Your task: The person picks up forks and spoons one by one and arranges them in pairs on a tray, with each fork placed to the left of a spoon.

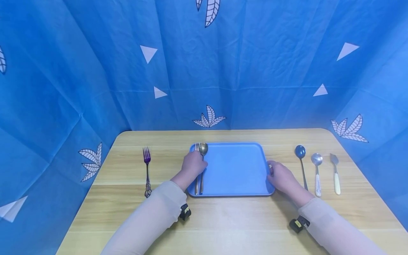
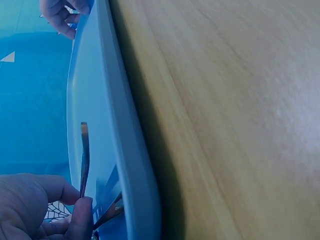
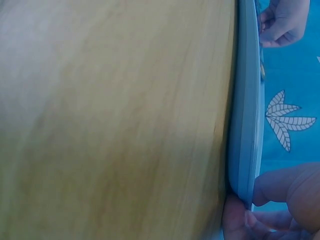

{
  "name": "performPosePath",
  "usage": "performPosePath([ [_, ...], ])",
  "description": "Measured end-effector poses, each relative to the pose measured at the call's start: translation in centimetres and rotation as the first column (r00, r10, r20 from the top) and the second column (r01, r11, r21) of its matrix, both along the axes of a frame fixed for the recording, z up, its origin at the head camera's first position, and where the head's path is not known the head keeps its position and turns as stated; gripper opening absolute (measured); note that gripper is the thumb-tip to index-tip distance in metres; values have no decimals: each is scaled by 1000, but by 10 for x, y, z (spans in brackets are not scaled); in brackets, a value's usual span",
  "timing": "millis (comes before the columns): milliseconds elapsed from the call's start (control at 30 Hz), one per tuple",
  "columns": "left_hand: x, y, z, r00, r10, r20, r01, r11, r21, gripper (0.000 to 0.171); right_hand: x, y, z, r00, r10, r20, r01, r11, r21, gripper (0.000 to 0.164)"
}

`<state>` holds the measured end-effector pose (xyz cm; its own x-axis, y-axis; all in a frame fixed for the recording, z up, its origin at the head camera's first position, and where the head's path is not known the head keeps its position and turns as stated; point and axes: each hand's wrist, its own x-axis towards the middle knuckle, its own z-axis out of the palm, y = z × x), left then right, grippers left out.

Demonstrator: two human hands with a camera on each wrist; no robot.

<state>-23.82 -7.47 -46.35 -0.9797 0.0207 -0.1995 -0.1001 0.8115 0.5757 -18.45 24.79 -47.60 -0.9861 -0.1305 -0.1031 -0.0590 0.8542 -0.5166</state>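
A blue tray (image 1: 236, 170) lies on the wooden table. On its left side a fork (image 1: 196, 187) and a spoon (image 1: 203, 148) lie side by side, handles towards me. My left hand (image 1: 193, 163) reaches over the tray's left edge and pinches the spoon's handle between thumb and finger; in the left wrist view the handle (image 2: 85, 155) stands out from the fingertips. Part of the fork is hidden under this hand. At the tray's right edge, my right hand (image 1: 282, 177) grips the rim (image 3: 245, 170), with fingers above and below it in the right wrist view.
A purple fork (image 1: 147, 166) lies left of the tray. To the right lie a dark spoon (image 1: 300, 152), a white-handled spoon (image 1: 317, 173) and a white-handled knife-like utensil (image 1: 336, 175). Blue cloth (image 1: 271, 71) hangs behind and beside the table (image 1: 232, 226).
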Motion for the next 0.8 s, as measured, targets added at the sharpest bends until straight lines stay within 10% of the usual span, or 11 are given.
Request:
performPosePath([
  [800,1,7,-5,1000,4,7,-4,1000,-7,31,-1,1,-4,1000,5,-8,-5,1000,7,58],
])
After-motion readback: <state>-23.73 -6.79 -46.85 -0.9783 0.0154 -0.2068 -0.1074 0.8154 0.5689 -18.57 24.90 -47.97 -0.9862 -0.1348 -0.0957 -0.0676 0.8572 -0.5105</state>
